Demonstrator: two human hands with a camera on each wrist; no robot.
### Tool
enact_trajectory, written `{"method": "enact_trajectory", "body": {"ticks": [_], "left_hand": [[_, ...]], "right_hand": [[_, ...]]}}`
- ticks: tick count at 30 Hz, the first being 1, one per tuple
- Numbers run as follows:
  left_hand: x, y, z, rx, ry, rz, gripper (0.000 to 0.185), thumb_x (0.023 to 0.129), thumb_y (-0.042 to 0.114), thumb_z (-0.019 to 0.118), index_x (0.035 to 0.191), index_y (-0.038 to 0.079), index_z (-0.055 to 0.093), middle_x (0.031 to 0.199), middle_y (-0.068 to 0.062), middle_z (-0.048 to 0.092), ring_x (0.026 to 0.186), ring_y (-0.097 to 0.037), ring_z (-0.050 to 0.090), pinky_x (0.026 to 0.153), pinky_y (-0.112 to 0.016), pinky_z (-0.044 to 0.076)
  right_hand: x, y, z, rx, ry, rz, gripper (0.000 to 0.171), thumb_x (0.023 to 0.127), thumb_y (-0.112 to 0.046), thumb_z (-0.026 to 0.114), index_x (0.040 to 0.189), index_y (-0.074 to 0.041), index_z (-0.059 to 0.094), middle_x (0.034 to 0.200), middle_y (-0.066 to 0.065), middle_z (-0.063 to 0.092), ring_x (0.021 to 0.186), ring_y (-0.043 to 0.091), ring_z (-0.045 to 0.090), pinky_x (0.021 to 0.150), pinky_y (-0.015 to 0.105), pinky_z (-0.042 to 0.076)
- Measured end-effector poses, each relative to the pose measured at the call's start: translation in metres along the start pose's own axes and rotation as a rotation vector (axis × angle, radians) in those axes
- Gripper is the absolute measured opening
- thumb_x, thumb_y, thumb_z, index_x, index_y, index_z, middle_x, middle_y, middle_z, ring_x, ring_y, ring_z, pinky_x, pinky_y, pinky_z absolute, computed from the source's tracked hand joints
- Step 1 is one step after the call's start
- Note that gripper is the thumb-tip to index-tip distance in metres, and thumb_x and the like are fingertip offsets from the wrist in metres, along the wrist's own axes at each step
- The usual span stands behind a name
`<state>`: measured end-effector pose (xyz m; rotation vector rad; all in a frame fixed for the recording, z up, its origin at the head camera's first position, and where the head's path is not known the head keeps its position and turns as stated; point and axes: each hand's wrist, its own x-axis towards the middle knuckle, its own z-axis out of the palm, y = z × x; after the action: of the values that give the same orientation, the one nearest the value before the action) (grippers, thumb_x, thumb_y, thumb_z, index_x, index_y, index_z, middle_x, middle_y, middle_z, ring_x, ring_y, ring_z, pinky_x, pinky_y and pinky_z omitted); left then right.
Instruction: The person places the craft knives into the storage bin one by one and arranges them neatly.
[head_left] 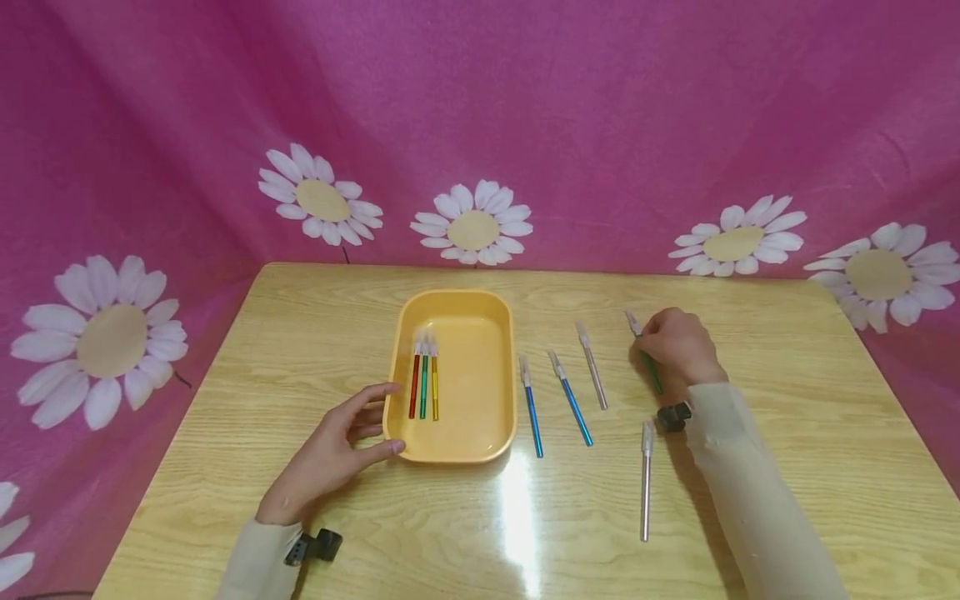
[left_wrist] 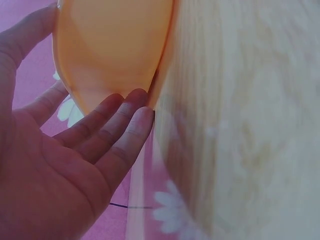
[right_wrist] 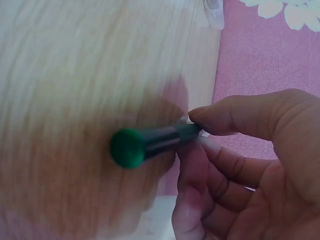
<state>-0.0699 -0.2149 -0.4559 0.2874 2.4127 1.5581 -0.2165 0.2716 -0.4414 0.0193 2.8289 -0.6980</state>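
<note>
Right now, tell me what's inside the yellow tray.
Three pens, red, green and yellow, lie side by side in the tray, near its left wall. Nothing covers them.

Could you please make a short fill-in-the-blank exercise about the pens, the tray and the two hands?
1. The right hand pinches a ____ pen.
2. The yellow tray holds ____ pens.
3. The left hand touches the tray's ____ corner.
4. Two ____ pens lie just right of the tray.

Missing words: green; three; near left; blue
</note>
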Motion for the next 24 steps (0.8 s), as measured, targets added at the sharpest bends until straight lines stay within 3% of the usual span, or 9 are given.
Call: {"method": "enact_trajectory", "body": {"ticks": [12, 18, 24], "left_hand": [[-0.001, 0.0, 0.001, 0.007, 0.002, -0.008, 0.076, 0.09, 0.021, 0.083, 0.157, 0.02, 0.046, 0.155, -0.015, 0.054, 0.133, -0.036, 0.063, 0.108, -0.037, 0.059], [-0.002, -0.003, 0.001, 0.004, -0.007, 0.003, 0.075, 0.092, 0.021, 0.082, 0.157, 0.018, 0.045, 0.151, -0.019, 0.058, 0.131, -0.036, 0.064, 0.106, -0.034, 0.06], [-0.002, -0.002, 0.001, -0.005, -0.006, 0.038, 0.068, 0.095, 0.017, 0.078, 0.156, 0.015, 0.046, 0.146, -0.02, 0.061, 0.129, -0.036, 0.066, 0.104, -0.032, 0.06]], "right_hand": [[0.006, -0.002, -0.004, 0.038, -0.011, -0.019, 0.029, 0.087, -0.024, 0.072, 0.091, 0.004, 0.076, 0.079, 0.008, 0.071, 0.078, 0.025, 0.061, 0.062, 0.025, 0.048], [0.004, -0.027, -0.004, 0.064, 0.036, -0.035, 0.028, 0.093, -0.026, 0.068, 0.078, -0.003, 0.072, 0.061, -0.002, 0.064, 0.063, 0.017, 0.06, 0.063, 0.025, 0.047], [0.001, -0.059, -0.003, 0.145, 0.027, -0.042, 0.021, 0.091, -0.021, 0.068, 0.082, -0.002, 0.071, 0.065, 0.006, 0.07, 0.063, 0.021, 0.066, 0.065, 0.025, 0.05]]}}
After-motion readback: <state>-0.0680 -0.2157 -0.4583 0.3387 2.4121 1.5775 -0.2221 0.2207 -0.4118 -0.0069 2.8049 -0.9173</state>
